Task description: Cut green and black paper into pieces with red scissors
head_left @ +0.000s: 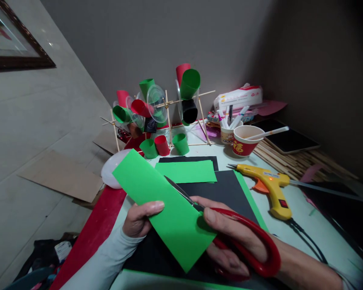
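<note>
- Green paper strip (pixel 166 213): we hold it mid-view, over black paper (pixel 228 189).
- Left hand (pixel 140 220): at the strip's nine o'clock, thumb and fingers pinching it.
- Right hand (pixel 230 231): between its three and four, fingers curled around our red-handled scissors (pixel 261 233).
- Yellow glue gun (pixel 272 184): between its two and three.

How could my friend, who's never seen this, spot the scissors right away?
Start at the pale table, then find the big black sheet lying on it. Above that sheet, the left hand holds a green paper strip, and the right hand holds the scissors. They alone have pointed metal blades and fat red loop handles.
</note>
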`<action>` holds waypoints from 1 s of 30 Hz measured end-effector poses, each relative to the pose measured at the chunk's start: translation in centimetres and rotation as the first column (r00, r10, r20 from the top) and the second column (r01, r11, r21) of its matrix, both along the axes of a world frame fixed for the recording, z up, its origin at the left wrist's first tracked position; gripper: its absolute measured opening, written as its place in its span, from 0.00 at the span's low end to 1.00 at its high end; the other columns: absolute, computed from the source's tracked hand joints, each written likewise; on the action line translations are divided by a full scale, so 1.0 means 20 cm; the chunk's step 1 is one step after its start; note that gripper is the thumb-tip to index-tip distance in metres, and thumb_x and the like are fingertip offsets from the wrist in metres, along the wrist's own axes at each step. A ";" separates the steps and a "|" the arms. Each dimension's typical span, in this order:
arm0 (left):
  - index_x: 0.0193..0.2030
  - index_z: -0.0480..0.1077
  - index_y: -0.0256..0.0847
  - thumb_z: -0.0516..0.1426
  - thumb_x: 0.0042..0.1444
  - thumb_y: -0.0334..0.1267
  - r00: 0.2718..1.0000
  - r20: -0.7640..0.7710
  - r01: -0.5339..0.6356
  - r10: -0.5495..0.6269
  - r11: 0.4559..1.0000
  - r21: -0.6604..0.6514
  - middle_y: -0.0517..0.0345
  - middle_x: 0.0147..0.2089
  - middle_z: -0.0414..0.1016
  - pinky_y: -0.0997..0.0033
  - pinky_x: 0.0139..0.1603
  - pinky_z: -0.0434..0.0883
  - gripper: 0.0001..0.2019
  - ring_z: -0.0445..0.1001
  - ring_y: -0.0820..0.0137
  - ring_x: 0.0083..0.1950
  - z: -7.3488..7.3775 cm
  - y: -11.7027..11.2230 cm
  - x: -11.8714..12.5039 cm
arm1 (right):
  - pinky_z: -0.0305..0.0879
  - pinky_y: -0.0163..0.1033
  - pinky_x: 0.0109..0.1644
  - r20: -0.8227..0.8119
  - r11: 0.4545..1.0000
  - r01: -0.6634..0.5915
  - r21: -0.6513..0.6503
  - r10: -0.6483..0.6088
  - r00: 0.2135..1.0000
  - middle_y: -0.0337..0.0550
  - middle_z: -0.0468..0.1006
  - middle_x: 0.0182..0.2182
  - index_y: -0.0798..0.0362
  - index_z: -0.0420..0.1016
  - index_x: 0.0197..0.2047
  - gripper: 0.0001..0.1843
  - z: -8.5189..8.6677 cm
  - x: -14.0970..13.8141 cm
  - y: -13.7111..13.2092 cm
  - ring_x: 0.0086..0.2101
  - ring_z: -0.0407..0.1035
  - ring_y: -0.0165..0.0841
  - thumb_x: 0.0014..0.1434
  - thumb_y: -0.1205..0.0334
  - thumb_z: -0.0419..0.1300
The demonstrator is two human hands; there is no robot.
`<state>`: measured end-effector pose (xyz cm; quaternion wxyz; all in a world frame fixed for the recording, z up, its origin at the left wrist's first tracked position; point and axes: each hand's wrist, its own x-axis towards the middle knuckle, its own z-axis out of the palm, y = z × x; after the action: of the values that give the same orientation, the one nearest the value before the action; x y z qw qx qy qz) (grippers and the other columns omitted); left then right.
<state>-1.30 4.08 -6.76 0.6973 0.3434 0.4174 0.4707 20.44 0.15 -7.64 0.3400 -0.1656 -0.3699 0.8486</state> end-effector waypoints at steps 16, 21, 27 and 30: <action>0.36 0.83 0.36 0.71 0.36 0.36 0.999 -0.025 0.046 -0.045 0.998 0.038 0.51 0.35 0.85 0.64 0.39 0.80 0.17 0.81 0.60 0.35 -0.01 -0.01 0.02 | 0.56 0.23 0.16 0.185 0.993 0.117 -0.021 -0.111 0.976 0.29 0.71 0.16 0.54 0.55 0.67 0.47 0.03 0.02 -0.02 0.14 0.58 0.22 0.56 0.33 0.63; 0.43 0.82 0.37 0.71 0.37 0.34 0.999 -0.030 0.041 -0.040 0.999 0.030 0.52 0.35 0.85 0.63 0.39 0.80 0.22 0.82 0.59 0.34 -0.01 -0.02 0.03 | 0.54 0.24 0.15 0.158 0.999 0.050 -0.012 -0.048 0.986 0.26 0.68 0.14 0.54 0.50 0.70 0.47 0.03 0.01 -0.02 0.12 0.52 0.22 0.60 0.35 0.60; 0.45 0.81 0.36 0.69 0.39 0.34 0.996 -0.063 0.072 -0.070 0.997 0.028 0.51 0.36 0.86 0.55 0.45 0.79 0.22 0.83 0.51 0.41 0.00 -0.04 0.04 | 0.52 0.24 0.14 0.156 0.998 0.063 -0.003 -0.062 0.986 0.25 0.63 0.11 0.53 0.49 0.71 0.45 0.04 0.02 -0.02 0.11 0.50 0.22 0.62 0.38 0.60; 0.40 0.82 0.36 0.69 0.39 0.34 0.994 -0.056 0.091 -0.089 0.996 0.026 0.50 0.37 0.86 0.55 0.46 0.79 0.17 0.83 0.51 0.41 0.02 -0.04 0.05 | 0.52 0.23 0.13 0.142 0.999 0.041 -0.018 -0.038 0.989 0.24 0.64 0.11 0.53 0.46 0.72 0.48 0.04 0.03 -0.02 0.10 0.50 0.22 0.61 0.36 0.61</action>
<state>-0.34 3.24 -6.45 0.7012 0.3844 0.4139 0.4350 20.96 -0.16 -6.85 0.3281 -0.2362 -0.3808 0.8316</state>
